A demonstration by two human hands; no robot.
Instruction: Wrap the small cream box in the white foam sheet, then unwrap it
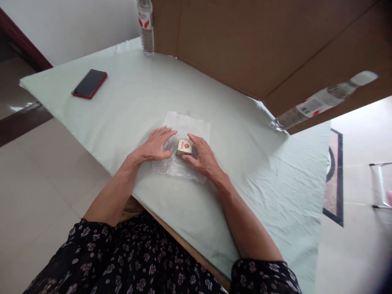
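A small cream-coloured box (185, 146) with a red label and a round red print rests on a sheet of bubble wrap (177, 167). My right hand (203, 157) is at the box's right side, thumb at its near edge and fingertips at its far edge, closed around it. To the left of the box, my left hand (155, 146) is open over the wrap, thumb and fingers apart, with a gap between it and the box. The bubble wrap lies flat on the pale green tablecloth (245, 171), partly hidden under both hands.
A phone in a red case (90, 83) lies at the far left of the table. A large brown cardboard panel (232, 45) stands along the back. One clear water bottle (146, 28) stands at its left end, another bottle (318, 104) near its right end.
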